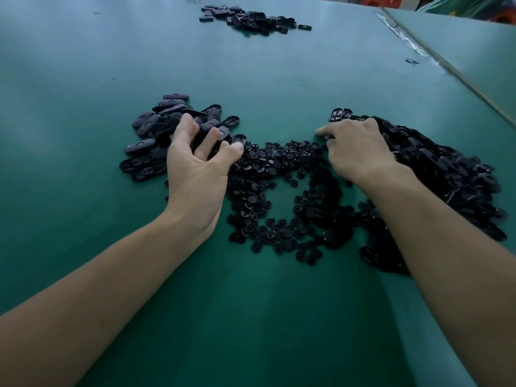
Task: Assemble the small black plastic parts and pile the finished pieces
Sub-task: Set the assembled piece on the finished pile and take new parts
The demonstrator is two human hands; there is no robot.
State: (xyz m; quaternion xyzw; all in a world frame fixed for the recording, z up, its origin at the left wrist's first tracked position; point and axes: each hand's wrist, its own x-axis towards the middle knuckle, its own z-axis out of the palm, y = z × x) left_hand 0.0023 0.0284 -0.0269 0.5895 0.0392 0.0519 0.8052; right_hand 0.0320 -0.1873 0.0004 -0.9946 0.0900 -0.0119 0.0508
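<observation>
A pile of black oval pieces [156, 127] lies on the green table [251, 317] at the left. My left hand [198, 166] hovers over its right edge with fingers spread and relaxed, holding nothing. In the middle spreads a heap of small round black parts [279, 191]. A big heap of black oval shells [446, 174] lies at the right. My right hand [360, 152] rests at that heap's left edge, fingers curled down. Whether it grips a part is hidden.
Another pile of black pieces [251, 19] lies far back on the table. A single small black part [411, 61] sits near the taped seam [410, 41] at the right. A second green table surface [474, 51] adjoins beyond the seam.
</observation>
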